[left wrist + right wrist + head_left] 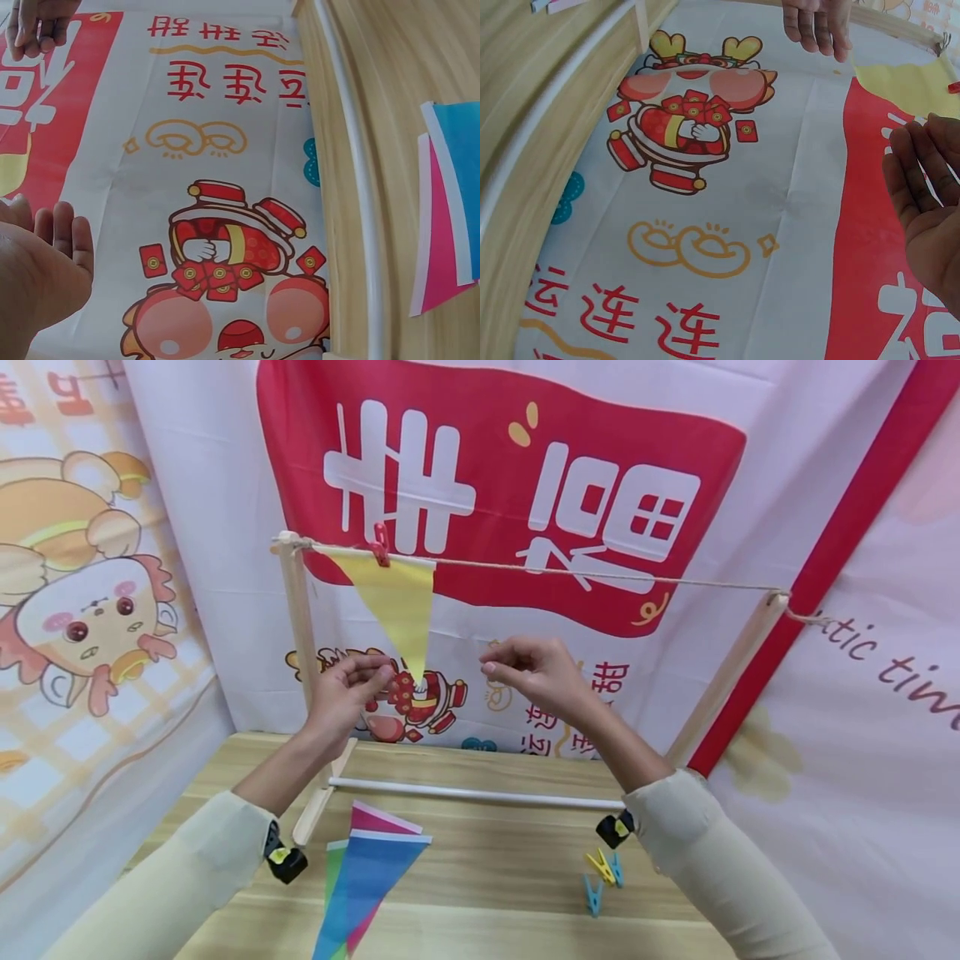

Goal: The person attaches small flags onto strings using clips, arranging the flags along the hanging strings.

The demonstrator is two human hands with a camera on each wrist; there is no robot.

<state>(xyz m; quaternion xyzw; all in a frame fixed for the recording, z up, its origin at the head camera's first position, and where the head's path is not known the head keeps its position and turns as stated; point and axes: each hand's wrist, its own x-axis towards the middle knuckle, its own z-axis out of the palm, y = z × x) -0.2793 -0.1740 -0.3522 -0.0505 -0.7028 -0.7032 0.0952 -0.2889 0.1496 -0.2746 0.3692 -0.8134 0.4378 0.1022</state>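
Observation:
A yellow triangular pennant [405, 610] hangs from a string [600, 573], held near the string's left end by a red clothespin [381, 545]. My left hand [347, 693] is raised just left of the pennant's tip, its fingers loosely bent with nothing in them. To the right of the pennant, my right hand [536, 672] hovers below the string, fingers loosely bent and holding nothing. The right wrist view shows the right hand [930, 202] near the yellow pennant [911, 86]. In the left wrist view, the left hand [49, 262] appears at the left edge.
Wooden posts [731, 672] carry the string, with a white rod [480, 793] low between them. Blue [371, 877], pink and green pennants lie overlapped on the wooden table [480, 881]. Yellow [600, 865] and blue clothespins [593, 896] lie at the right. A printed cloth [480, 485] hangs behind.

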